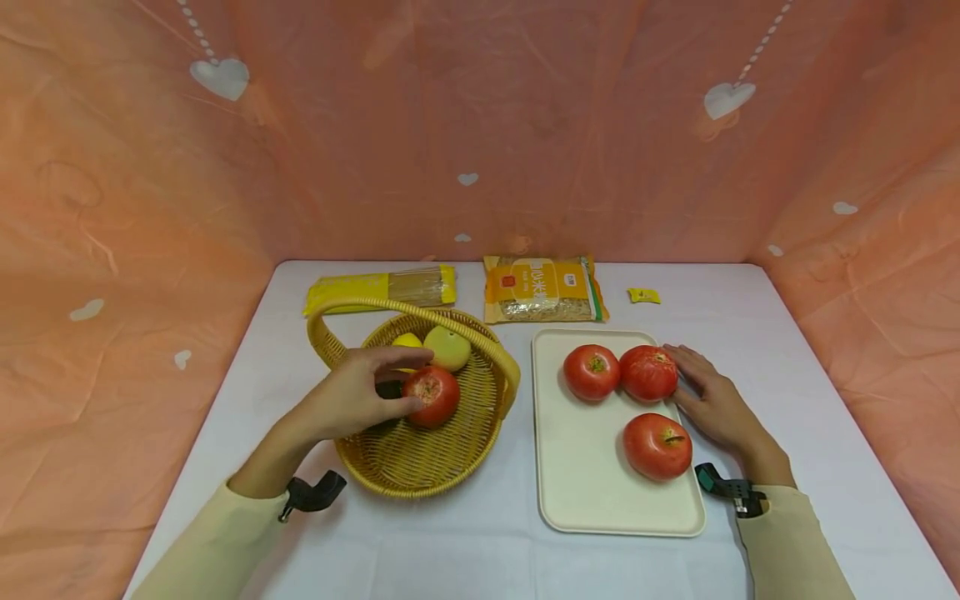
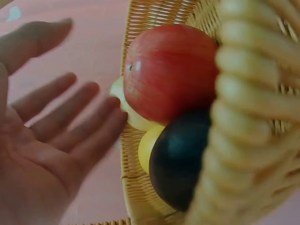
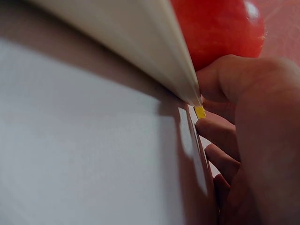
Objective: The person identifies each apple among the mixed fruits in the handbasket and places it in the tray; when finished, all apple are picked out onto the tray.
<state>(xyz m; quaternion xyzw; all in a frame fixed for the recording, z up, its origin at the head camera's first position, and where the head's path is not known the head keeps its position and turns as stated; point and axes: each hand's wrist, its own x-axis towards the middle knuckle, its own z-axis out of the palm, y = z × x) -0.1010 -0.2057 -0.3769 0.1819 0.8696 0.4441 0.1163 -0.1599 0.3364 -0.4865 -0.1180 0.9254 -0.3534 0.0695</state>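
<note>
My left hand (image 1: 365, 392) is over a wicker basket (image 1: 420, 493), thumb and fingers spread beside a red tomato (image 1: 433, 397). In the left wrist view its fingers are loosely extended and apart from the tomato (image 2: 171, 70). Around that tomato lie a pale green round fruit (image 1: 447, 347), a yellow fruit (image 2: 147, 146) and a dark glossy rounded item (image 2: 180, 159). My right hand (image 1: 716, 408) rests at the right edge of a cream tray (image 1: 581, 479), its thumb touching the rim. On the tray are three tomatoes: one left (image 1: 592, 372), one beside my fingers (image 1: 648, 373), one nearer (image 1: 657, 447).
The basket's arched handle (image 1: 420, 310) rises over its far side. Behind stand a yellow noodle packet (image 1: 382, 287), an orange-and-clear grain bag (image 1: 543, 289) and a small yellow sachet (image 1: 643, 296). A peach curtain (image 1: 480, 125) surrounds the white table (image 1: 450, 550).
</note>
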